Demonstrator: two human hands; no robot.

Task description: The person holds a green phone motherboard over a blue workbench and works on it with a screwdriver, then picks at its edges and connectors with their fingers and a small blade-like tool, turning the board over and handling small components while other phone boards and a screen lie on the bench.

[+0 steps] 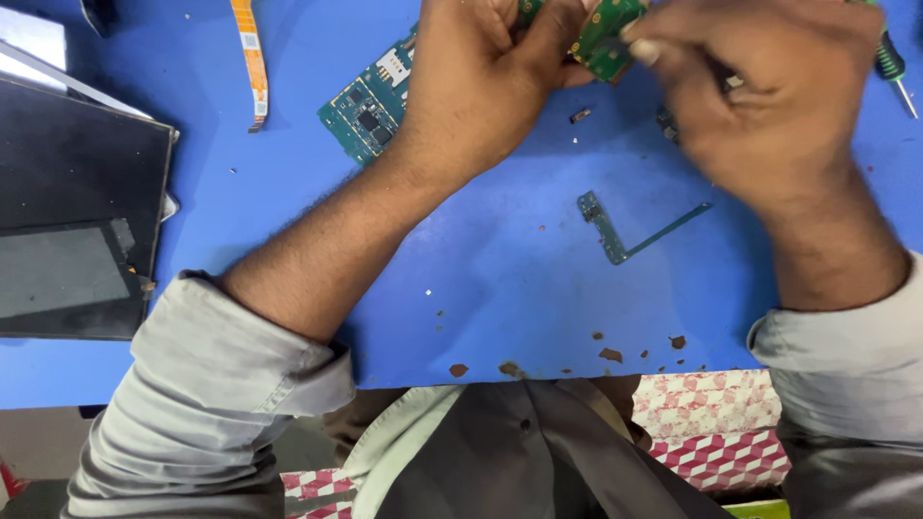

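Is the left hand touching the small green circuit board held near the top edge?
Touching. The head view shows the left hand with its fingers closed on the small green circuit board.

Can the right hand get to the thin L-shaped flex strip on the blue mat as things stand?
Probably yes. The L-shaped flex strip lies flat and alone on the blue mat, just below the right hand, with nothing on top of it. But that hand is busy with the left hand on a small green circuit board.

Rolled-up grey shirt sleeves [221, 384]
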